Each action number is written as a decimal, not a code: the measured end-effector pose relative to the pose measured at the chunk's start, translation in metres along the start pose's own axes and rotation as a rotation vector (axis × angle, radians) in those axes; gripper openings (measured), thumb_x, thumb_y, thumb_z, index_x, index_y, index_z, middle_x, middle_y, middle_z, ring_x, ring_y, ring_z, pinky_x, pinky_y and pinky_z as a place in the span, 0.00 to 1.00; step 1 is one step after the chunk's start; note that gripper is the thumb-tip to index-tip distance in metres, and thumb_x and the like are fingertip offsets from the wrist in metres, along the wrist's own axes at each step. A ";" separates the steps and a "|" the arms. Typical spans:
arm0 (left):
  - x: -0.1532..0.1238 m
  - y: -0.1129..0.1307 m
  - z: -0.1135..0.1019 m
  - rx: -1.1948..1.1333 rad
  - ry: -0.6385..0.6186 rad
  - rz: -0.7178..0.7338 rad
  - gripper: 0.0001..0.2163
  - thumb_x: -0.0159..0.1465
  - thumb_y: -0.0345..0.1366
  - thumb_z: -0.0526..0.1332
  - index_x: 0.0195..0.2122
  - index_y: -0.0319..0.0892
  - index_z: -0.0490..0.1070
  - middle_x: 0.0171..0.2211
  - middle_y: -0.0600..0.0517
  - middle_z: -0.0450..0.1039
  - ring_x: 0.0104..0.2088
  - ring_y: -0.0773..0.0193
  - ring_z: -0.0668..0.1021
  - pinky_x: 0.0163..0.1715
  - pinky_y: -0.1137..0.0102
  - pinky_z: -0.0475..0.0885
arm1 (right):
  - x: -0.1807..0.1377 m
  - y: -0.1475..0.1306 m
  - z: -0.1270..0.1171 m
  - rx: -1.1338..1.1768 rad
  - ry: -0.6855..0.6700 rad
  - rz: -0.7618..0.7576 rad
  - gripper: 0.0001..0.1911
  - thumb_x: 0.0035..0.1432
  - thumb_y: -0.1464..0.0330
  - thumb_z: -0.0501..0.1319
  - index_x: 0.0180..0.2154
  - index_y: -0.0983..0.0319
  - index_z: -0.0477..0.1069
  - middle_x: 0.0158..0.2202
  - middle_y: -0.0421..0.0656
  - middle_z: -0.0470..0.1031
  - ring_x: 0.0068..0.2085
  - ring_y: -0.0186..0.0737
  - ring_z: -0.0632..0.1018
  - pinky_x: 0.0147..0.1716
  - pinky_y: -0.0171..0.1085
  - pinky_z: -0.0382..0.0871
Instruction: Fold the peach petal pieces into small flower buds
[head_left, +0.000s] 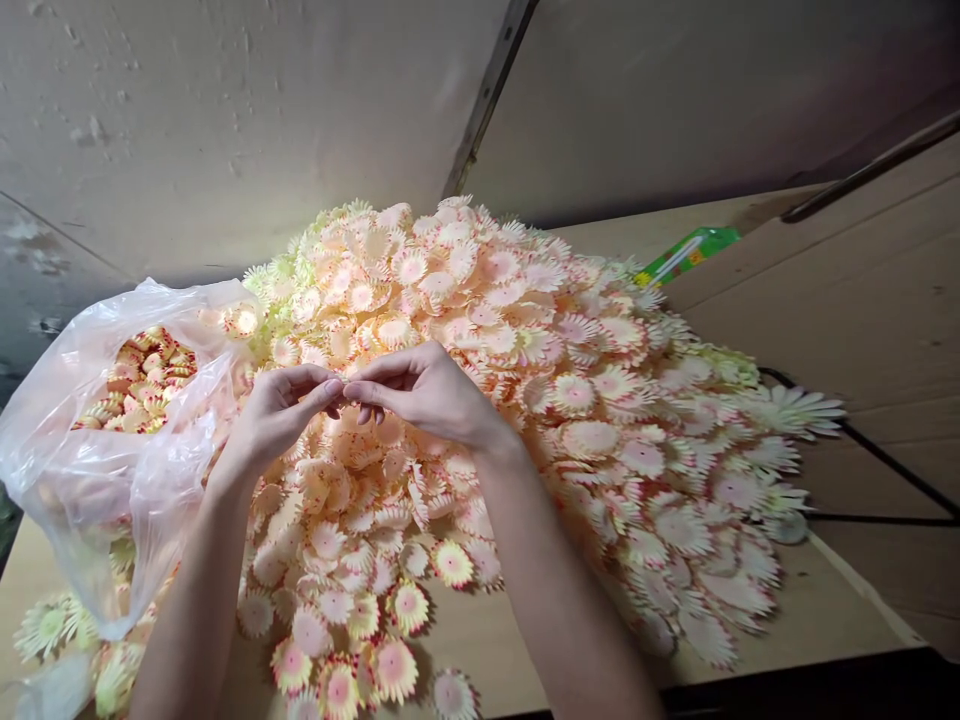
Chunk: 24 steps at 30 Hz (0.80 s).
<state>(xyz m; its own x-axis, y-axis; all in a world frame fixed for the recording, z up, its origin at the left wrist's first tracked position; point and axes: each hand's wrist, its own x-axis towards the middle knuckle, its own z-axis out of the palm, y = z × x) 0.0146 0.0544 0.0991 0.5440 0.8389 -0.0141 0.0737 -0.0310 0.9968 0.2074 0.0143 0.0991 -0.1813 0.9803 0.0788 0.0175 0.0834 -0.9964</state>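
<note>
My left hand and my right hand meet fingertip to fingertip over a big heap of artificial flower petal discs. Both are closed in a pinch, thumb against fingers. Whatever they pinch is too small and too covered by the fingers to make out. The discs are pale pink and cream with notched, red-tipped edges. Below my hands, several loose discs lie spread on the table. To the left of my left hand sits a clear plastic bag with more red-edged flower pieces inside.
The heap covers much of the wooden table and reaches back towards a grey wall. A green packet lies behind it at the right. Brown cardboard stands along the right side, near a thin black metal frame.
</note>
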 end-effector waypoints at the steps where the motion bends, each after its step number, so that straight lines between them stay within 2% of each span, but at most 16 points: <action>1: 0.000 0.000 0.000 0.006 0.000 -0.002 0.13 0.58 0.44 0.70 0.33 0.37 0.80 0.28 0.50 0.78 0.30 0.69 0.76 0.33 0.74 0.71 | 0.000 -0.001 -0.001 0.009 -0.015 0.013 0.15 0.50 0.59 0.72 0.32 0.65 0.82 0.28 0.45 0.82 0.28 0.35 0.80 0.31 0.35 0.76; 7: 0.001 0.001 0.000 0.023 -0.009 -0.012 0.14 0.59 0.46 0.68 0.31 0.37 0.79 0.28 0.49 0.78 0.29 0.68 0.76 0.33 0.72 0.71 | -0.001 -0.001 -0.004 0.054 -0.053 0.040 0.15 0.51 0.57 0.71 0.32 0.64 0.81 0.30 0.45 0.83 0.30 0.36 0.82 0.34 0.36 0.78; 12: 0.001 0.001 0.001 -0.006 -0.001 -0.015 0.14 0.58 0.46 0.69 0.30 0.37 0.78 0.28 0.49 0.77 0.29 0.67 0.76 0.33 0.71 0.72 | 0.000 0.000 -0.004 0.083 -0.015 0.055 0.15 0.48 0.58 0.73 0.31 0.64 0.79 0.28 0.43 0.81 0.29 0.35 0.81 0.32 0.35 0.77; 18: -0.001 0.001 0.000 -0.050 -0.019 -0.013 0.12 0.57 0.43 0.70 0.33 0.38 0.78 0.30 0.50 0.77 0.30 0.67 0.75 0.35 0.71 0.70 | 0.002 -0.001 -0.004 0.081 -0.029 0.030 0.17 0.51 0.57 0.72 0.30 0.65 0.78 0.26 0.42 0.80 0.27 0.33 0.79 0.31 0.34 0.75; 24: -0.001 0.002 -0.003 0.004 -0.048 -0.042 0.10 0.58 0.41 0.70 0.34 0.39 0.78 0.31 0.50 0.77 0.31 0.67 0.75 0.35 0.71 0.69 | 0.002 0.001 -0.004 0.026 -0.059 0.015 0.18 0.53 0.55 0.70 0.32 0.66 0.77 0.27 0.42 0.79 0.28 0.33 0.79 0.33 0.35 0.75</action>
<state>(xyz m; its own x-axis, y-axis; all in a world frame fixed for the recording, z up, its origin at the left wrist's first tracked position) 0.0116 0.0548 0.1011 0.5800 0.8125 -0.0593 0.1002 0.0011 0.9950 0.2111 0.0168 0.0986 -0.2388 0.9690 0.0627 -0.0043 0.0635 -0.9980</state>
